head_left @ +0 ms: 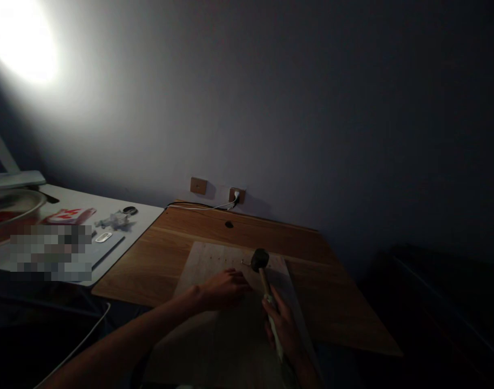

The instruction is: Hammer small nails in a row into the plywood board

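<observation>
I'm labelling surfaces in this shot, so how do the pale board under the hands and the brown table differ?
The board is paler; the table is a warmer brown. The board is narrower than the table. The board bears a row of tiny specks; the table has a dark spot near its back edge. Both look flat and wooden.

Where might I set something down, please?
The wooden table looks bare right of the pale board and between it and the white table. Crowded: the board around the left hand, right hand and mallet; the white table around its red-and-white packet.
</observation>
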Demonstrator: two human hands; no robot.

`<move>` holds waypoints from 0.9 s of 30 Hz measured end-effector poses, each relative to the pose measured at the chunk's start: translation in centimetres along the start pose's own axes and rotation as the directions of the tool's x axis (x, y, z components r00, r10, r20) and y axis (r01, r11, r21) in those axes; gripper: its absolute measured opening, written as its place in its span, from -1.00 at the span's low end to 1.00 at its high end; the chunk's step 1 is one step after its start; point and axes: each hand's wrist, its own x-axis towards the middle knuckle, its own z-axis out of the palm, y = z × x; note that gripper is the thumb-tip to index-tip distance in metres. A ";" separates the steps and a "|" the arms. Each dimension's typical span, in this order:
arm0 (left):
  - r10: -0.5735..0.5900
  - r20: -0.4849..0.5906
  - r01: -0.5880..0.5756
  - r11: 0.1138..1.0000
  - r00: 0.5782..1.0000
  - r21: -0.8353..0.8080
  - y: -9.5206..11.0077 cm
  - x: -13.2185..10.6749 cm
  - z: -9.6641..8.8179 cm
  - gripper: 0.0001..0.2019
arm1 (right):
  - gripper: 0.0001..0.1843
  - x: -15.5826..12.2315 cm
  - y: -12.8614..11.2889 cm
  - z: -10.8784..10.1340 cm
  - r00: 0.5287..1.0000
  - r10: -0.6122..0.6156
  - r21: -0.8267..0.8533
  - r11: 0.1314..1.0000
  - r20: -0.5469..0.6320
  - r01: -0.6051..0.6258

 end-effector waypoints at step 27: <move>-0.714 -0.164 0.614 0.678 0.680 -0.404 -5.8 0.7 0.9 -0.74 | -0.18 0.0 0.3 -0.2 0.999 -0.007 0.000 1.000 0.046 0.007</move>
